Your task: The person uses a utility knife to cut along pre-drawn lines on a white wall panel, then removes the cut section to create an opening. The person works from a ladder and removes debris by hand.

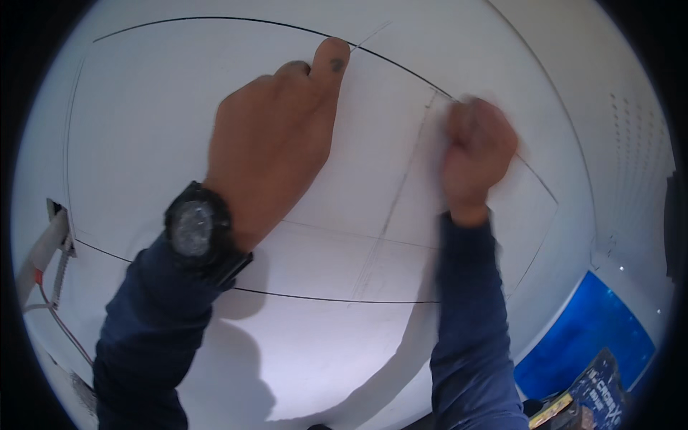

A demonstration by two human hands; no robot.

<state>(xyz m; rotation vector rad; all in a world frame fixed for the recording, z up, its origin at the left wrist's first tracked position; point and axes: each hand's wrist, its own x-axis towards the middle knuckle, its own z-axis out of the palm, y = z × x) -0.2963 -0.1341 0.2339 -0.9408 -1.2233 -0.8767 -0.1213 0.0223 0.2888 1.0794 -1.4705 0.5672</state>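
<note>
A large white panel (179, 129) fills the view, with pencil lines ruled across it and a dark edge line around it. My left hand (276, 140) lies flat on the panel, fingers stretched to its upper edge, and a black wristwatch (195, 228) sits on that wrist. My right hand (476, 147) is a closed fist pressed on the panel beside a pencil line (401, 193); it is blurred by motion. Whatever the fist may hold is hidden. Both forearms wear dark blue sleeves.
A white bracket with a wire and a red tag (44, 261) sits at the left edge. A blue surface (588, 337) lies at the lower right, next to a dark box with yellow trim (584, 405). A perforated white sheet (634, 143) is at the right.
</note>
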